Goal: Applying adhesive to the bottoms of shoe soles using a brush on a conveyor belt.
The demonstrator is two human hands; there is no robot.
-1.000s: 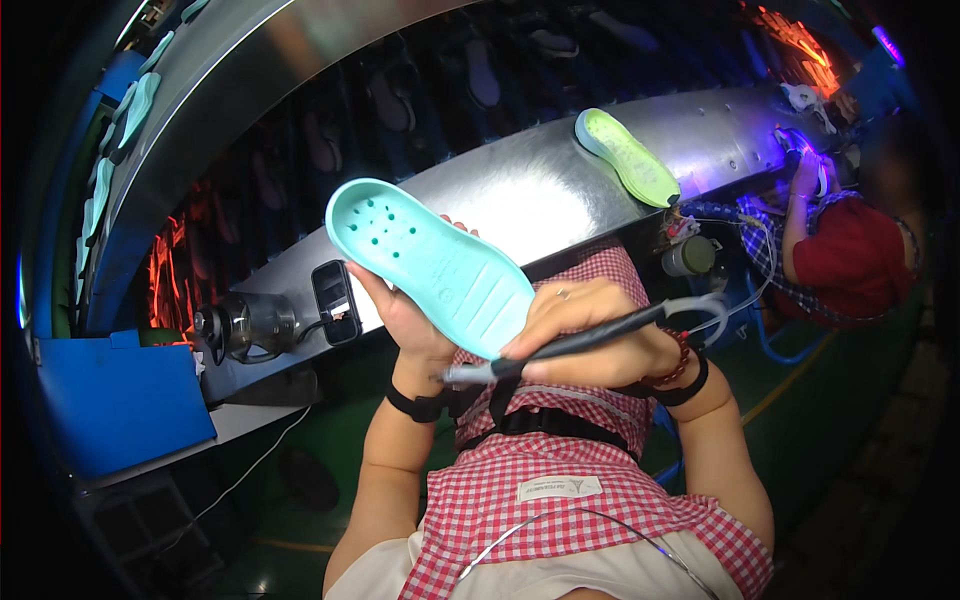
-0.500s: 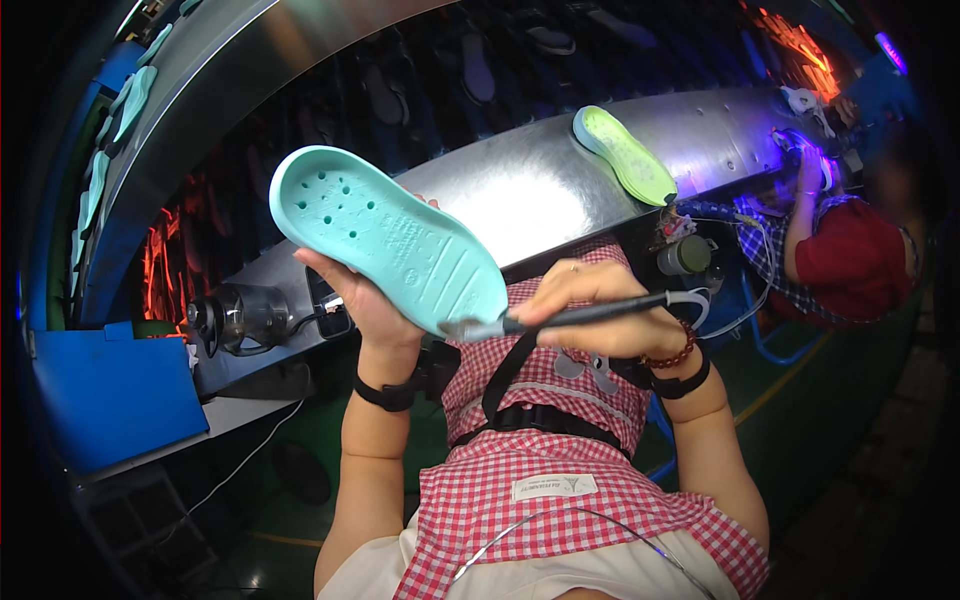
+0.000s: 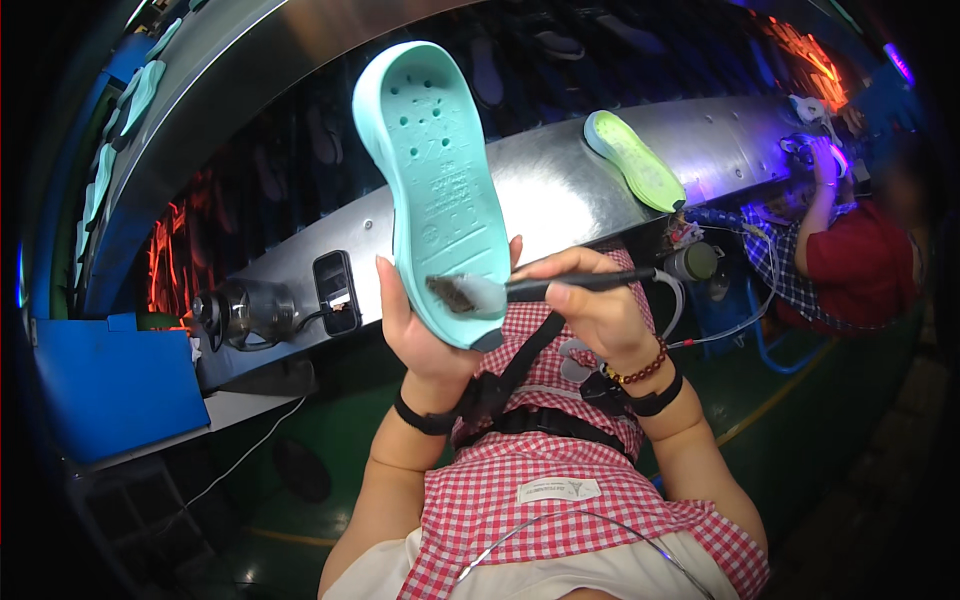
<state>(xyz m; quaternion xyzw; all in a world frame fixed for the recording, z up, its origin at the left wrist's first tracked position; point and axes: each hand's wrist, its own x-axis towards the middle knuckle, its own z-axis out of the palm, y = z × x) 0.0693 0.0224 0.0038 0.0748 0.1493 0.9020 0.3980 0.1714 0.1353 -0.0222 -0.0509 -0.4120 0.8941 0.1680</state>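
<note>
A turquoise shoe sole (image 3: 452, 205) with raised side walls, several small holes near its far end and ridges across its inside is held up before me. My left hand (image 3: 425, 335) grips its near end from below, thumb along the left edge and fingertips showing on the right. In my right hand (image 3: 600, 305) is a brush (image 3: 570, 285) with a black handle and a tube at its back end. Its dark bristles lie against the sole's inner surface close to the near end. A yellow-green shoe sole (image 3: 637, 165) rests on the metal ledge beyond.
The metal ledge (image 3: 540, 185) curves along a dark conveyor bearing more soles. On its left are a phone (image 3: 337, 292) and a glass pot (image 3: 250, 312). A jar (image 3: 692, 262) stands right of me, near a co-worker in red (image 3: 858, 265). A blue box (image 3: 120, 390) is at far left.
The turquoise sole has swung more upright and shifted right. The brush has gone from its near right edge to its inner surface, and the phone has come into fuller view.
</note>
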